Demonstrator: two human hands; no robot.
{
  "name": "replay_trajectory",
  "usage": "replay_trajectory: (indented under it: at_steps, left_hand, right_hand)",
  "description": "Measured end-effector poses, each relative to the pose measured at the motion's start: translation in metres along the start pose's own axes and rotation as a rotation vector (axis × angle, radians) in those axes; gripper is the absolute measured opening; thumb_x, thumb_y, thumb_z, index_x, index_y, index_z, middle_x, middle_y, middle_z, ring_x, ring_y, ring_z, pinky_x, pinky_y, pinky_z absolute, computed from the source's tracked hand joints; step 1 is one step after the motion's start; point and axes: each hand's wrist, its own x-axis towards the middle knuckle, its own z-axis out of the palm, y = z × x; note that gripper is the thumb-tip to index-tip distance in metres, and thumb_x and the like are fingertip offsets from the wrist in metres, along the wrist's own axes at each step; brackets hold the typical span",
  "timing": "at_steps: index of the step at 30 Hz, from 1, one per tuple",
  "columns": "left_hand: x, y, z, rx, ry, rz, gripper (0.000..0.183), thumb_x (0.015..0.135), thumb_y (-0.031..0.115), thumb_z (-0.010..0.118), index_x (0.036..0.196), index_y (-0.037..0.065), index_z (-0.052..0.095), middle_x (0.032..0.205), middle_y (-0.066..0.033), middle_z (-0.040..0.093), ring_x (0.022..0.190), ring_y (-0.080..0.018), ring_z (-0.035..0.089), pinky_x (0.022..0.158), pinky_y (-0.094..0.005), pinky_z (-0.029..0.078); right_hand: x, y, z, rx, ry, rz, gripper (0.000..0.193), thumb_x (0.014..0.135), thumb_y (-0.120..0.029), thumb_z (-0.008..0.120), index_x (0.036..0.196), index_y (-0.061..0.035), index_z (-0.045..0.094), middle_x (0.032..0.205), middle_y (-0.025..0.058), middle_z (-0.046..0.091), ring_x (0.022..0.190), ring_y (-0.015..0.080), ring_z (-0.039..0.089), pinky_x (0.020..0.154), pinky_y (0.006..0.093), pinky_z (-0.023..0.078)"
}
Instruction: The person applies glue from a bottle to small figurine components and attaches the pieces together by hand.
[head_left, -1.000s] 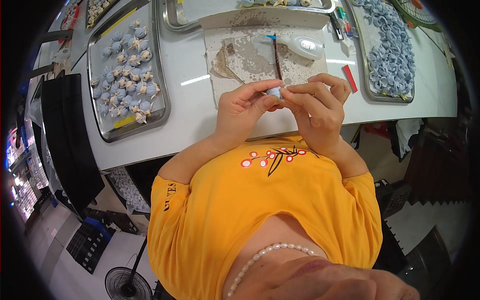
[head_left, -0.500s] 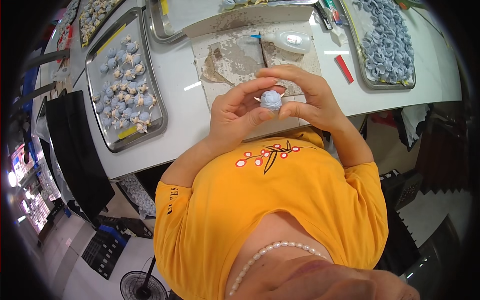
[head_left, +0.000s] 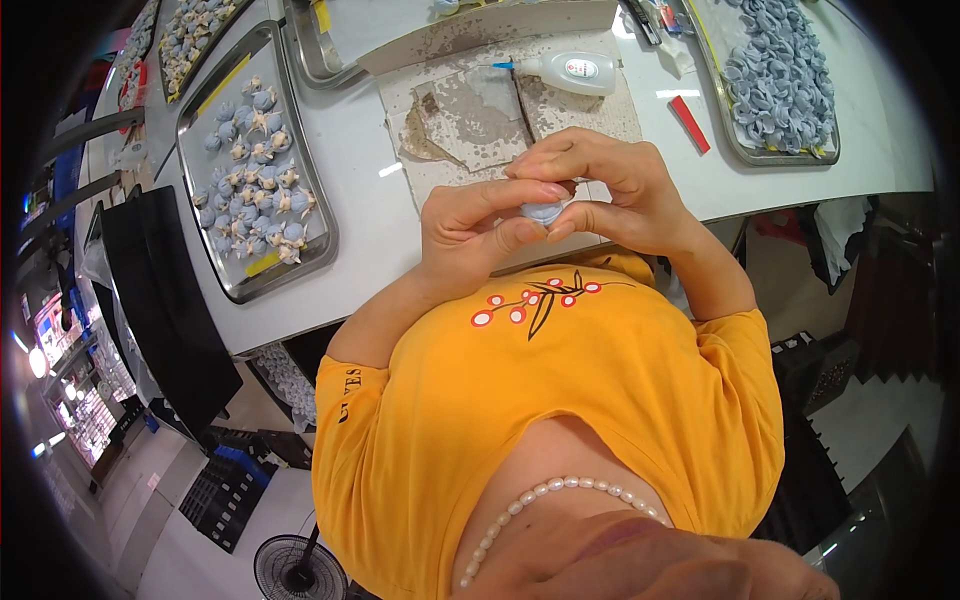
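Note:
In front of my chest, a small pale blue flower bud [head_left: 541, 212] is pinched between both hands. My left hand [head_left: 466, 222] closes on it from the left, thumb low and fingers above. From the right, my right hand [head_left: 622, 196] holds it too, thumb tip against the bud and fingers arched over the top. The fingers cover most of the bud, so only part of its folded surface shows. Beyond the hands lies a stained cardboard sheet [head_left: 455, 170], with a clear squeeze bottle with a blue tip [head_left: 570, 72] on its side there.
A metal tray [head_left: 327, 262] at left holds several blue buds with cream bases. Another tray [head_left: 775, 158] at right is heaped with blue petal pieces. A red strip [head_left: 689, 124] lies between the cardboard and that tray. A black box cutter [head_left: 641, 22] lies farther back.
My fingers have closed further over the bud, which now shows less and sits slightly lower. The whole view has shifted a little.

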Motion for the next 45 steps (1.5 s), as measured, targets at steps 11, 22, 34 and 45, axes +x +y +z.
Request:
replay_trajectory:
  at_steps: [11,22,34,45]
  left_hand:
    - [-0.022,0.022,-0.039,0.409,0.351,-0.062,0.028,0.077,0.005,0.069,0.105,0.007,0.065,0.094,-0.0011,0.067,0.076,-0.0047,0.058,0.066,-0.0187,0.047]
    - [-0.04,0.078,-0.216,1.626,0.954,-0.049,0.023,0.08,0.025,0.064,0.099,0.011,0.068,0.089,-0.0102,0.068,0.082,-0.023,0.065,0.071,-0.0316,0.049]
    - [0.158,0.023,-0.212,1.499,0.597,0.1,0.025,0.078,0.012,0.06,0.103,0.004,0.06,0.097,-0.0178,0.062,0.09,-0.0337,0.06,0.077,-0.0414,0.047]
    - [0.149,0.028,-0.192,0.871,0.59,0.093,0.02,0.081,0.01,0.052,0.097,0.003,0.06,0.086,-0.0207,0.059,0.083,-0.0383,0.058,0.073,-0.0448,0.046]
  right_hand:
    - [0.031,-0.039,0.015,-0.355,-0.001,-0.17,0.033,0.07,-0.016,0.072,0.101,-0.0076,0.064,0.1,0.0054,0.065,0.092,0.0241,0.057,0.072,0.0338,0.045]
    - [0.056,-0.128,0.026,-0.763,-0.181,-0.741,0.015,0.085,-0.017,0.055,0.1,-0.0179,0.057,0.09,-0.0011,0.067,0.085,0.0173,0.055,0.082,0.045,0.035]
    - [0.041,-0.118,-0.008,-0.69,0.057,-0.805,0.018,0.089,-0.012,0.048,0.105,-0.0155,0.055,0.084,0.0003,0.066,0.077,0.0164,0.053,0.09,0.0449,0.033]
    - [0.014,0.013,-0.046,-0.721,0.393,0.151,0.025,0.086,-0.017,0.06,0.107,-0.0035,0.062,0.093,0.0106,0.065,0.086,0.0221,0.058,0.075,0.029,0.046]
